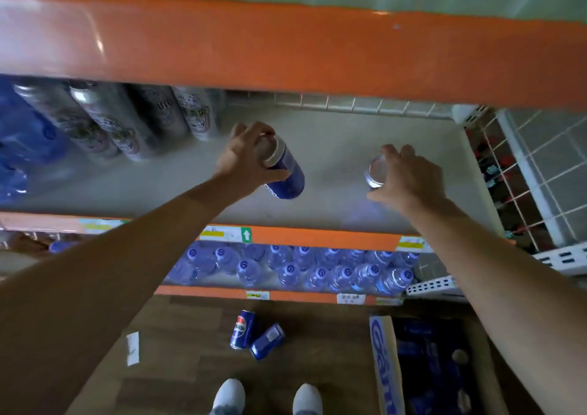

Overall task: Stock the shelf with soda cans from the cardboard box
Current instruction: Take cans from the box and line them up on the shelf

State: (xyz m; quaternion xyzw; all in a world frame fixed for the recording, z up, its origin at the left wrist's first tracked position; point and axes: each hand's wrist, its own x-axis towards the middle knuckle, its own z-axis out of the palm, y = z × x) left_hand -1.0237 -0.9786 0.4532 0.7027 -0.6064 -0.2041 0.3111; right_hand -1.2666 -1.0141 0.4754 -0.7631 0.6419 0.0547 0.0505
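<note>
Arms outstretched over shelf (pixel 333 147); left hand (pixel 244 157) grips blue can (pixel 286 173); right hand (pixel 409 176) another can (pixel 376 173).

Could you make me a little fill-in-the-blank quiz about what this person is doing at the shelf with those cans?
1. Each hand, the left hand and the right hand, holds one blue ____.
2. On the wooden floor lie ____ loose cans.
3. The shelf edge is coloured ____.
4. The lower shelf holds rows of water ____.

Missing words: can; two; orange; bottles
</note>
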